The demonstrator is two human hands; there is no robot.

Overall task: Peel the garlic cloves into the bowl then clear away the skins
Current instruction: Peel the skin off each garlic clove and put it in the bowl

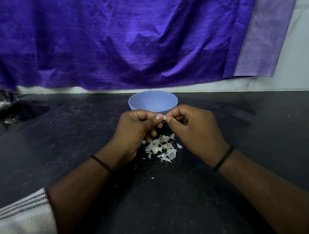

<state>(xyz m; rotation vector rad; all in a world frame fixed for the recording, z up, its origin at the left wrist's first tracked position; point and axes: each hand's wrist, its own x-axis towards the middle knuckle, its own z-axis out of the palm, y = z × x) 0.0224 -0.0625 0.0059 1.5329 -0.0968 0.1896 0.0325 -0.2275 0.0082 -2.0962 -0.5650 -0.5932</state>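
A garlic clove (164,117) is sitting pinched between the two hands, just in front of the near rim of the one blue bowl (152,101) and above the dark tabletop (223,193). The left hand (135,129) is gripping it with curled fingers and thumb, while the right hand (194,127) is pinching its other end with thumb and forefinger. One loose pile of pale skins (161,148) is lying on the tabletop under and between the wrists, with a few stray flecks scattered nearer the person. The bowl is standing close to the tabletop's far edge, where a purple cloth (112,39) is hanging down the wall. Broad bare tabletop is stretching to either side of the hands. A shiny metal thing (2,103) is sitting at the far left edge, and a striped towel (22,217) is lying at the near left corner.
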